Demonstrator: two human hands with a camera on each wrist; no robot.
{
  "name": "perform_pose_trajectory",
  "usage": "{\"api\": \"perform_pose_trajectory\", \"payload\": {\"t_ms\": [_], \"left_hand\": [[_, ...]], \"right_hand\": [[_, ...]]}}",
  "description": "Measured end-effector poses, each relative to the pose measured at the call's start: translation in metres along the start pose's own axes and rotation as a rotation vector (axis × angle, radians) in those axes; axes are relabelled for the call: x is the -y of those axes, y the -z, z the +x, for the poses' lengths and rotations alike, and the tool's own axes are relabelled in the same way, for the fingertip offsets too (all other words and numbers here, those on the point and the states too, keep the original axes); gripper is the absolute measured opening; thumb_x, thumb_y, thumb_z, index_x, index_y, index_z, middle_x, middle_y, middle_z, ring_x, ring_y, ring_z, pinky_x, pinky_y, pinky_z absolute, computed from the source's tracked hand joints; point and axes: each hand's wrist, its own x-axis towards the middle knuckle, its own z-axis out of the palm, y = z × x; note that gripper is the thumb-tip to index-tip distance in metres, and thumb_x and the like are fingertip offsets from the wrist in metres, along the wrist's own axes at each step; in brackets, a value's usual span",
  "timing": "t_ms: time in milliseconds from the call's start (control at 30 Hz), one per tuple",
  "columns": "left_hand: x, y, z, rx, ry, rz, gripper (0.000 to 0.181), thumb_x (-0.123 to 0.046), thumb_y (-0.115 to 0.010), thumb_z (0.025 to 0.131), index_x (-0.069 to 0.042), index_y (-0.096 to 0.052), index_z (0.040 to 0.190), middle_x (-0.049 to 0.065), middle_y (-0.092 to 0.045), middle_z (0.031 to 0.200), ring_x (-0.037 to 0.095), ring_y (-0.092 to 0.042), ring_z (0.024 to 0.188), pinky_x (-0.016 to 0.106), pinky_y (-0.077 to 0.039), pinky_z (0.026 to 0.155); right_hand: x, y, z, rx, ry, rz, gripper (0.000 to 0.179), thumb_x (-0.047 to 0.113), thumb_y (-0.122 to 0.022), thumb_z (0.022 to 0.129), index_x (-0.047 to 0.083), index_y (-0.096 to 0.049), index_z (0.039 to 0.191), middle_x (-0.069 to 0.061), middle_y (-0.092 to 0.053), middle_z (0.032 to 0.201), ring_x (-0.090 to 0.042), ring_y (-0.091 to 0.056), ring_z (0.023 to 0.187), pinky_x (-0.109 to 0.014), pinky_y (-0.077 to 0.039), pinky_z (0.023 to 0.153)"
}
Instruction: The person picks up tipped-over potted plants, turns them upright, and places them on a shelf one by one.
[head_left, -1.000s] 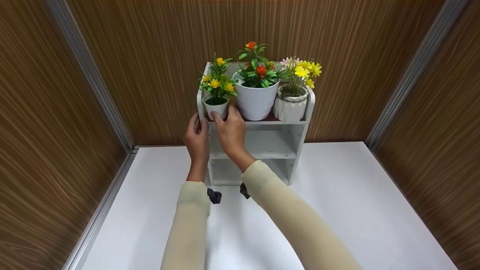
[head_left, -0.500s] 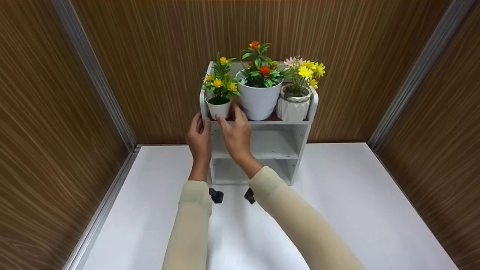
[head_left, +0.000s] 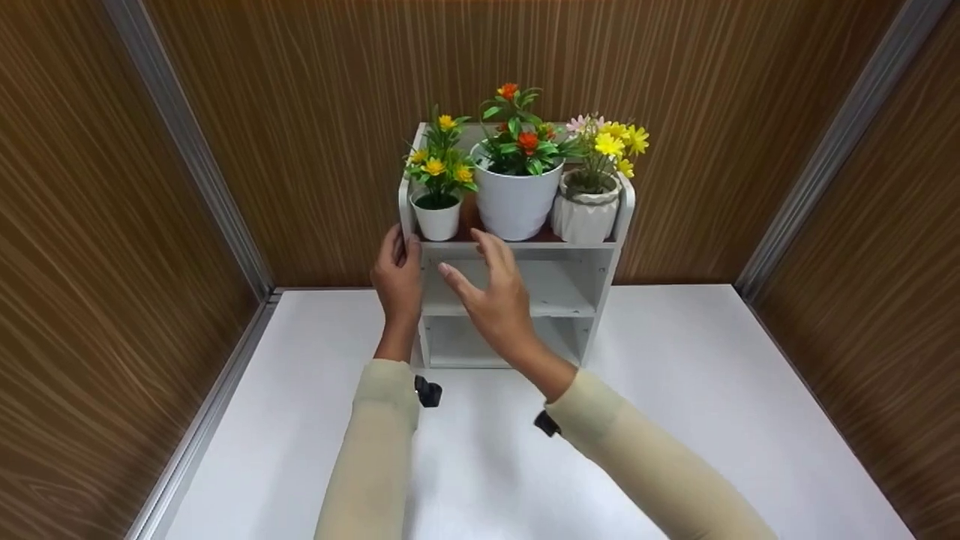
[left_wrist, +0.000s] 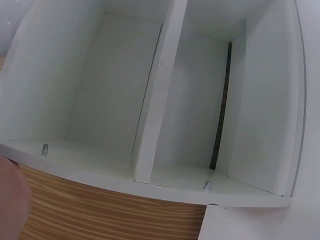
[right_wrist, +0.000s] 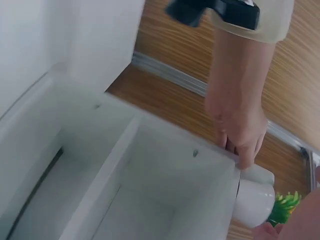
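A white three-level shelf (head_left: 525,245) stands against the wood-grain back wall. My left hand (head_left: 397,281) grips its left side panel near the top board, thumb at the front edge. On the top board, just inside that panel, sits a small white flowerpot (head_left: 438,223) with yellow flowers; the right wrist view shows part of this small pot (right_wrist: 254,202) too. My right hand (head_left: 496,304) hovers in front of the middle compartment, thumb and fingers spread, touching nothing. Only a sliver of the left hand (left_wrist: 12,200) shows in the left wrist view.
A large white flowerpot (head_left: 517,204) with orange-red flowers stands mid-board. A ribbed whitish pot (head_left: 587,219) with yellow and pink flowers is at its right end. The white table (head_left: 675,390) extends in front, with wood-grain walls (head_left: 847,247) on the sides.
My right hand has let go of the small flowerpot and drawn back down and to the right, its fingers spreading. The left hand stays on the shelf's side.
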Motion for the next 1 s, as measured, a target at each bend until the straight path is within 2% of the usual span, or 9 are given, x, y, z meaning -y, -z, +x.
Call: {"api": "perform_pose_trajectory", "payload": {"t_ms": [167,267,367,467,600,700,800,900,1000], "left_hand": [[-0.004,0.001,0.003,-0.028,0.015,-0.011,0.043,-0.028,-0.059,0.103,-0.011,-0.056,0.143,0.007,-0.060,0.143,0.014,-0.057,0.132,0.027,-0.049,0.106],[-0.008,0.002,0.004,-0.006,0.041,-0.008,0.045,-0.028,-0.058,0.104,-0.010,-0.053,0.145,0.008,-0.058,0.145,0.014,-0.055,0.133,0.026,-0.048,0.107],[-0.013,0.008,0.004,0.053,0.054,0.026,0.048,-0.030,-0.056,0.105,-0.010,-0.049,0.148,0.008,-0.055,0.148,0.014,-0.053,0.136,0.027,-0.047,0.108],[-0.019,0.019,0.001,0.153,0.071,0.089,0.054,-0.033,-0.056,0.105,-0.011,-0.043,0.152,0.009,-0.050,0.153,0.017,-0.050,0.138,0.031,-0.048,0.109],[-0.037,0.037,-0.008,0.282,0.070,0.268,0.063,-0.042,-0.054,0.104,-0.014,-0.034,0.157,0.009,-0.044,0.157,0.023,-0.043,0.144,0.042,-0.042,0.115],[-0.053,0.047,-0.017,0.332,-0.002,0.449,0.064,-0.048,-0.049,0.104,-0.016,-0.034,0.157,0.007,-0.043,0.158,0.026,-0.038,0.146,0.051,-0.037,0.117],[-0.065,0.053,-0.029,0.395,-0.131,0.622,0.066,-0.050,-0.044,0.105,-0.015,-0.031,0.159,0.008,-0.038,0.161,0.029,-0.031,0.150,0.055,-0.031,0.119],[-0.074,0.057,-0.043,0.496,-0.247,0.772,0.071,-0.054,-0.041,0.105,-0.015,-0.024,0.161,0.012,-0.024,0.167,0.032,-0.017,0.155,0.057,-0.018,0.124],[-0.080,0.060,-0.057,0.593,-0.329,0.904,0.076,-0.060,-0.037,0.104,-0.022,-0.012,0.164,0.013,-0.007,0.170,0.032,-0.003,0.157,0.059,-0.002,0.125]], "right_hand": [[-0.013,0.029,-0.010,0.014,0.093,-0.196,0.063,0.045,-0.063,0.098,0.010,-0.049,0.148,-0.010,-0.049,0.146,-0.025,-0.050,0.133,-0.045,-0.051,0.099],[-0.028,0.050,-0.011,0.003,0.152,-0.282,0.059,0.040,-0.062,0.099,0.007,-0.049,0.147,-0.012,-0.049,0.146,-0.027,-0.049,0.134,-0.046,-0.052,0.093],[-0.041,0.073,-0.013,0.019,0.200,-0.364,0.059,0.038,-0.062,0.099,0.009,-0.047,0.149,-0.012,-0.048,0.148,-0.027,-0.047,0.136,-0.046,-0.054,0.086],[-0.051,0.095,-0.016,0.057,0.232,-0.444,0.062,0.037,-0.062,0.099,0.010,-0.043,0.152,-0.012,-0.046,0.149,-0.028,-0.045,0.137,-0.046,-0.054,0.082],[-0.060,0.120,-0.017,0.098,0.254,-0.532,0.065,0.037,-0.063,0.099,0.009,-0.040,0.153,-0.015,-0.043,0.150,-0.029,-0.041,0.140,-0.048,-0.050,0.098],[-0.065,0.135,-0.017,0.116,0.266,-0.577,0.066,0.038,-0.062,0.099,0.009,-0.038,0.153,-0.017,-0.040,0.152,-0.029,-0.036,0.144,-0.050,-0.038,0.114],[-0.070,0.147,-0.018,0.129,0.267,-0.606,0.069,0.039,-0.062,0.099,0.008,-0.037,0.154,-0.018,-0.038,0.154,-0.030,-0.031,0.148,-0.050,-0.027,0.122],[-0.074,0.156,-0.021,0.151,0.241,-0.623,0.072,0.040,-0.062,0.098,0.008,-0.033,0.156,-0.018,-0.033,0.158,-0.032,-0.025,0.150,-0.051,-0.017,0.126],[-0.077,0.164,-0.024,0.176,0.220,-0.642,0.080,0.045,-0.064,0.096,0.010,-0.028,0.158,-0.018,-0.028,0.161,-0.033,-0.019,0.153,-0.052,-0.008,0.127]]}}
